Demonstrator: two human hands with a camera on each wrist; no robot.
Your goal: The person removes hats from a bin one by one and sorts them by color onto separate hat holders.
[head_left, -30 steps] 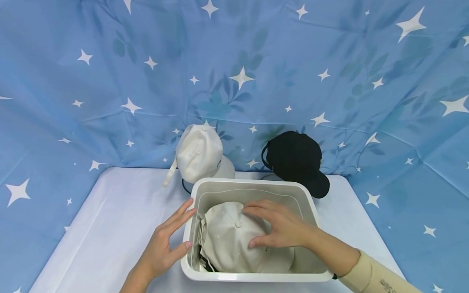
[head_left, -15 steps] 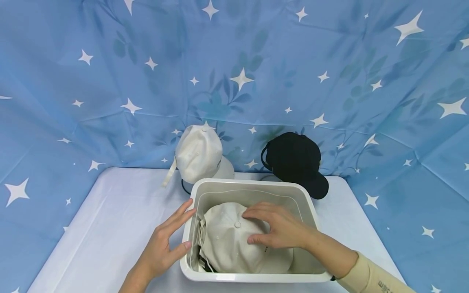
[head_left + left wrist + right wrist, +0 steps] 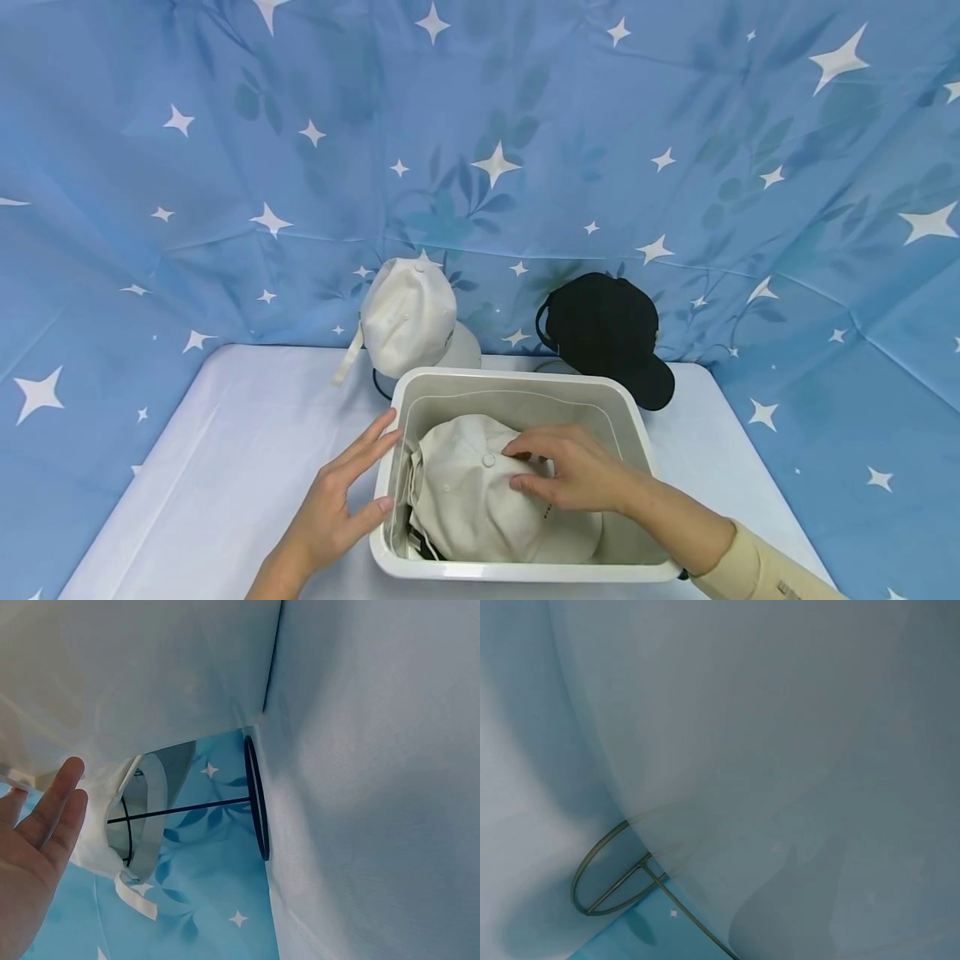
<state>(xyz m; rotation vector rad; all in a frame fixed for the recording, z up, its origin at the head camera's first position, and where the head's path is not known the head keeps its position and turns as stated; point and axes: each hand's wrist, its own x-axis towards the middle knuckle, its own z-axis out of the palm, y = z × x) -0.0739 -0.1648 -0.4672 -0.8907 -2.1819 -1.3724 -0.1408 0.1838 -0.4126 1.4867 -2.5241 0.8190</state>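
In the head view a cream baseball cap (image 3: 468,492) lies crown up in a white plastic bin (image 3: 525,571), on top of other folded caps at its left side. My right hand (image 3: 577,471) reaches over the right wall and pinches the cap's crown between thumb and curled fingers, just right of the top button. My left hand (image 3: 330,508) stands at the bin's left rim, fingers straight and spread, fingertips right at the edge. The left wrist view shows the same left hand (image 3: 37,840) beside the bin's outer wall (image 3: 150,675). The right wrist view shows no hand.
Behind the bin, a white cap (image 3: 408,317) hangs on a stand (image 3: 256,799) at left, and a black cap (image 3: 607,325) is raised at right. Another thin stand base (image 3: 581,874) shows in the right wrist view. A blue starry curtain (image 3: 480,108) backs the white table (image 3: 225,467).
My right hand's fingers and thumb have drawn closer together on the cap's crown, and the cloth creases there. The left hand and the bin stay in place.
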